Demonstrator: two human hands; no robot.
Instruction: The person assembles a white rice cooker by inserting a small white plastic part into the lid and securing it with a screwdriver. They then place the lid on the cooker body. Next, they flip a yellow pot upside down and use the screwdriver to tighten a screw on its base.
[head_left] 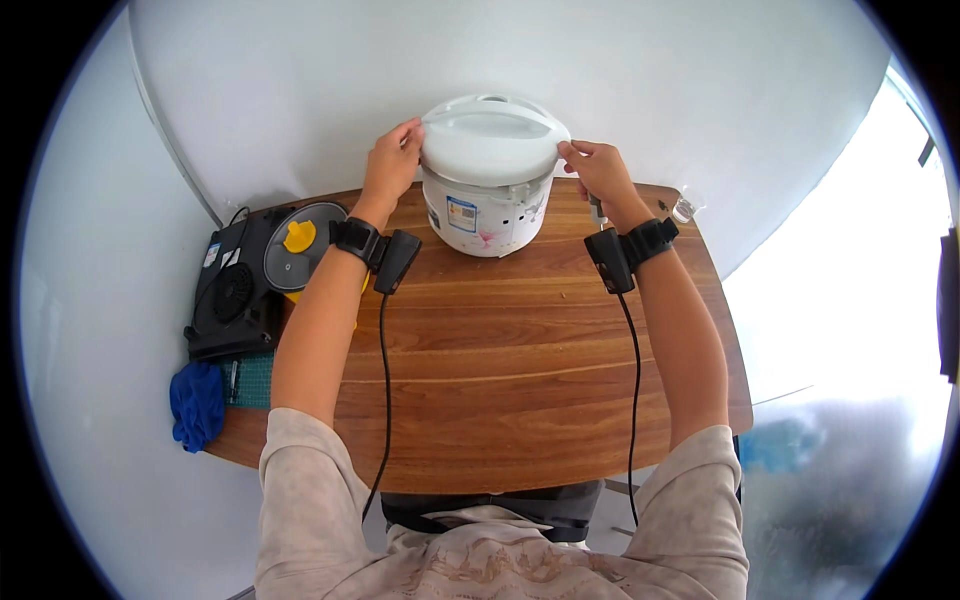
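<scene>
A white rice cooker with a flower pattern and a blue-edged label stands at the far side of the table. Its pale lid, with a carrying handle across the top, sits over the body; whether it is fully closed I cannot tell. My left hand grips the lid's left edge between thumb and fingers. On the opposite side, my right hand has its thumb and fingers closed at the lid's right edge. A small grey object shows below the right hand, mostly hidden by it.
On the left lie a black appliance, a round glass lid with a yellow knob, a green mat and a blue cloth. A small clear cup is at the far right corner. Walls border the table's back and left.
</scene>
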